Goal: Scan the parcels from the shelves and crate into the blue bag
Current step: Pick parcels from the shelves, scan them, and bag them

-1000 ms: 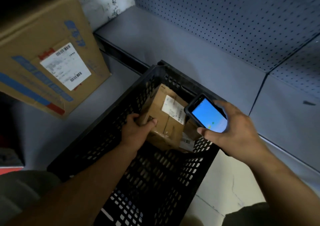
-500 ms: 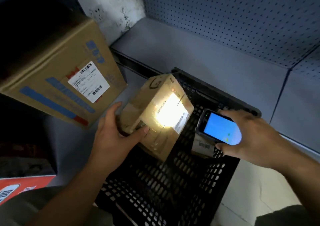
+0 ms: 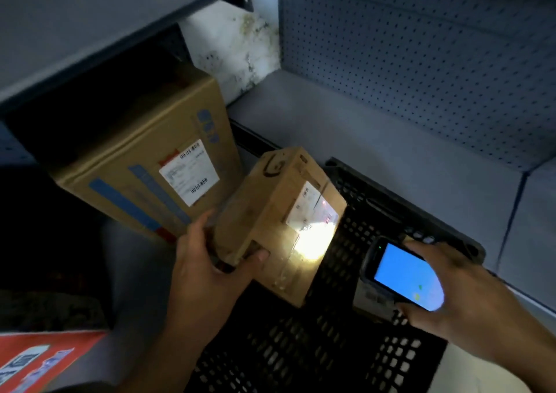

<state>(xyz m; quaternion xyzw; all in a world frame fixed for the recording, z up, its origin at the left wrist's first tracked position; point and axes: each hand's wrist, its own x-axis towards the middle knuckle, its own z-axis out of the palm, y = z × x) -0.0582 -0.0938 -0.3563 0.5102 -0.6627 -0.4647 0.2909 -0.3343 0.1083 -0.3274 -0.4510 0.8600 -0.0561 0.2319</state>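
My left hand (image 3: pixel 207 264) grips a small brown cardboard parcel (image 3: pixel 270 212) by its near end and holds it tilted above the left rim of the black slotted crate (image 3: pixel 391 209). The parcel's white label (image 3: pixel 310 209) faces up, and a bright patch of scanner light falls on its lower part. My right hand (image 3: pixel 451 296) holds the handheld scanner (image 3: pixel 403 275), blue screen up, over the crate's right side and pointed at the parcel. Under the scanner a second small parcel (image 3: pixel 370 299) lies in the crate, mostly hidden. The blue bag is not in view.
A large cardboard box (image 3: pixel 144 164) with blue stripes and a white label stands on the grey shelf at the left, just behind the held parcel. A red-orange package (image 3: pixel 45 359) lies at the lower left. Grey pegboard backs the shelf (image 3: pixel 346 127) beyond the crate.
My left hand has lifted the small parcel out of the crate and swung it up and left. The scanner's light now falls on the label. The view has tilted upward.
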